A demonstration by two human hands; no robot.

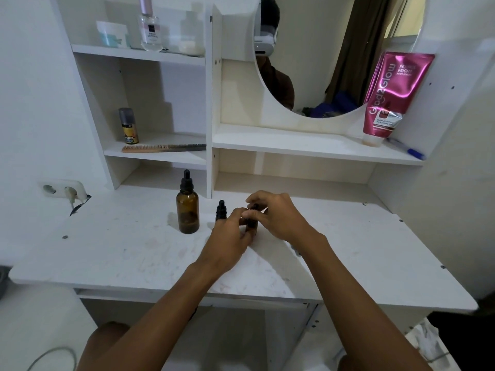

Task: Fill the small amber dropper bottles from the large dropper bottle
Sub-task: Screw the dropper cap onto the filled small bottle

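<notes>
Small bottle stands in left grip, right grip pinching cap.

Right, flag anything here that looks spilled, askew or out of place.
No spill shows. The large dropper bottle and a small bottle stand upright. Only faint pinkish smears mark the desk top, and the pink tube stands cap down, leaning.

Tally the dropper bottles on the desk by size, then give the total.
large dropper bottle: 1
small dropper bottles: 2 (standing small bottle; held small bottle, in the grip of the left hand and right hand)
Total: 3
</notes>
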